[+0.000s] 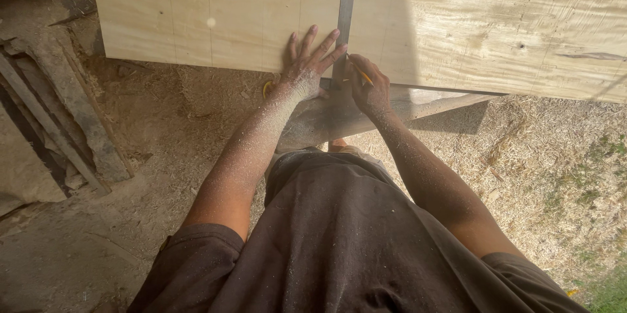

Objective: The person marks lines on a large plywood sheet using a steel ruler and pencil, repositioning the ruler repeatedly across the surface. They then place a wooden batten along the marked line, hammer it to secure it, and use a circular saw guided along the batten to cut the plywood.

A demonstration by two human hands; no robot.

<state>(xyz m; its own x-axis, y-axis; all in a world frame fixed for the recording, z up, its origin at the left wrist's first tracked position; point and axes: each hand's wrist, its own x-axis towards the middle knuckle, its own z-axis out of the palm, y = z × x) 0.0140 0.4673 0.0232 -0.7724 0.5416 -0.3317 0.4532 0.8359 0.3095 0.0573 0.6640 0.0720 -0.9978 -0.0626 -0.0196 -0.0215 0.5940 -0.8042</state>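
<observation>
Plywood sheet is being marked: a metal square is pressed flat on it by the spread left hand, while a pencil is pinched in the right hand at the blade's edge. Steady pressure is judged needed next.

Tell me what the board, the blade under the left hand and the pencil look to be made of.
Board: plywood by the look, pale, unfinished, with wavy grain, a small knot and faint pencil lines.
Blade: probably steel, a flat, thin, dull grey strip with straight edges, pressed flat by the left hand.
Pencil: likely wood with a yellow painted coat; only a short stretch shows in the right hand.
</observation>
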